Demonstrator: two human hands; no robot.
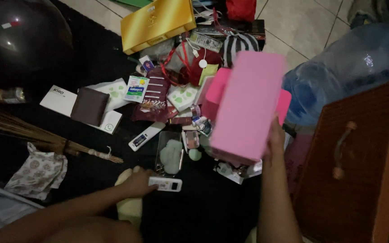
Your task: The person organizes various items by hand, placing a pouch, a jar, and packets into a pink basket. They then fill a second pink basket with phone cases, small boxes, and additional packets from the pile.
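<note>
Pink box is tipped up in the right hand, fingers wrapped round its lower edge, above the clutter. Left hand pinches a white remote on the black mat.

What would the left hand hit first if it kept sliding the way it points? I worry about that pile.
Probably the clear case just beyond the white remote that the left hand touches; depth is hard to judge.
</note>
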